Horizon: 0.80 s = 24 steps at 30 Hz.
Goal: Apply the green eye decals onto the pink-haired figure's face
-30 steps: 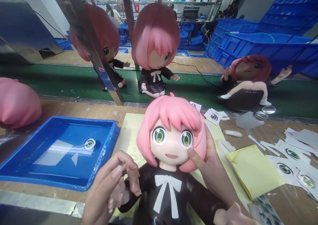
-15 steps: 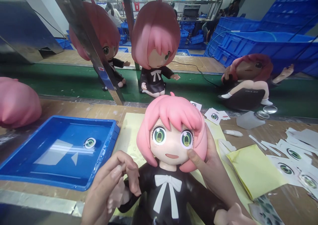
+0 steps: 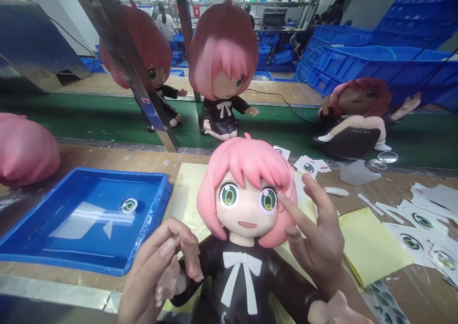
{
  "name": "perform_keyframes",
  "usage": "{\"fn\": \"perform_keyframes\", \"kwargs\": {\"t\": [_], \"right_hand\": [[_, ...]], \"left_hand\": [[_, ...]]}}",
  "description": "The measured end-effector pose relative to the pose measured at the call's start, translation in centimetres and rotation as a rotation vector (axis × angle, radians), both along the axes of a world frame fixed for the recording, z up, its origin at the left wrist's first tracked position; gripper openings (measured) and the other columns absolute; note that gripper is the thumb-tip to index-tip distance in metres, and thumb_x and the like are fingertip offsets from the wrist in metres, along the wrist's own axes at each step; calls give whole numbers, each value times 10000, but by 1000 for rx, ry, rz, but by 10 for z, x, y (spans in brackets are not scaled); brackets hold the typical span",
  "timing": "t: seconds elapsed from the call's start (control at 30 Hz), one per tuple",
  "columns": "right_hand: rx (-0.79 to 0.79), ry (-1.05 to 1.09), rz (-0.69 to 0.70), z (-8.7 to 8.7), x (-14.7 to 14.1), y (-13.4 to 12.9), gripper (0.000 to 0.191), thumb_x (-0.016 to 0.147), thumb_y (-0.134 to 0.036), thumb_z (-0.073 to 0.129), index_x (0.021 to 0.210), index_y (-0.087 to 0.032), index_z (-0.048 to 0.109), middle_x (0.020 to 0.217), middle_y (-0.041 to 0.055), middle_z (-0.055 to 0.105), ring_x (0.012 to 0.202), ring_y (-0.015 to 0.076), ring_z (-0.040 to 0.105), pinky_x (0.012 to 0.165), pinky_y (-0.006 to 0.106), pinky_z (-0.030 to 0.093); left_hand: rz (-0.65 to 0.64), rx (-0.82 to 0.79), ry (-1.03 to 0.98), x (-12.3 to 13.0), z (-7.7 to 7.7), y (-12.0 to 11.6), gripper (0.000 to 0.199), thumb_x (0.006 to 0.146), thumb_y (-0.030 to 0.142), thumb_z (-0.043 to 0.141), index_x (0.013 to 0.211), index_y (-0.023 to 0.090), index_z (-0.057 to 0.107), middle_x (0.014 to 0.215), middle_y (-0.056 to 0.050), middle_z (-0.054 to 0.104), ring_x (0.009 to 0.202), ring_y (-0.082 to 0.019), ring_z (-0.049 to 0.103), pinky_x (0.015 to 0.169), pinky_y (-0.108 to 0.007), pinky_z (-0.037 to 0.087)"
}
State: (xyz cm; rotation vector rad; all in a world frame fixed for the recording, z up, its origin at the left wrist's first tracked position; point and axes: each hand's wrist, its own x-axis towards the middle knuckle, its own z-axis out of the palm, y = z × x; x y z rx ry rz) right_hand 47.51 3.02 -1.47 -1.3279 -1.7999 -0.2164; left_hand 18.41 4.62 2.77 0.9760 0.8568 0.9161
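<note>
A large pink-haired doll figure (image 3: 246,224) in a black dress with a white bow sits upright in front of me, facing me. Both its eyes carry green eye decals, the right-hand one (image 3: 268,200) and the left-hand one (image 3: 229,196). With fingers apart and nothing held, my right hand (image 3: 317,228) has its index fingertip on the face at the outer edge of the right-hand eye. My left hand (image 3: 161,262) is curled round the doll's arm at left, fingertips on the black sleeve; its palm side is partly hidden.
On the left stands a blue tray (image 3: 159,209) of water with an eye decal (image 3: 129,205) and clear film pieces. Decal sheets (image 3: 411,242) and a folded yellow cloth (image 3: 372,243) lie at right. Several similar dolls (image 3: 224,76) sit on the green belt (image 3: 279,123) behind. A metal post (image 3: 125,52) slants at left.
My right hand has come off the side of the doll's head and moved its index fingertip to the eye's outer edge. My left hand and the doll are nearly unmoved.
</note>
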Motion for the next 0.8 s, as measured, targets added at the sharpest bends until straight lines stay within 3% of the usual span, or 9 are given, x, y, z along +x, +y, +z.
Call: {"fn": "perform_keyframes", "kwargs": {"t": [0.3, 0.47, 0.8], "right_hand": [[-35, -92, 1, 4, -4, 10, 596, 1056, -449, 455, 1624, -385, 286, 1721, 58, 133, 1502, 399, 327, 1114, 613, 429], [-39, -127, -17, 4, -4, 10, 611, 1058, -459, 434, 1636, -368, 256, 1716, 74, 144, 1479, 433, 345, 1093, 656, 428], [-36, -121, -17, 4, -4, 9, 625, 1043, -400, 483, 1632, -358, 278, 1722, 46, 139, 1491, 405, 343, 1140, 613, 405]], "left_hand": [[149, -73, 5, 15, 10, -5, 319, 911, 502, 674, 811, 199, 659, 603, -17, 635, 614, -166, 567, 642, -266, 453], [157, -85, -11, 17, 13, -6, 362, 877, 540, 708, 811, 186, 664, 591, -13, 618, 597, -161, 557, 616, -260, 432], [92, -29, -6, 11, 7, -4, 319, 936, 499, 643, 843, 196, 675, 615, -19, 650, 623, -167, 589, 656, -268, 463]]}}
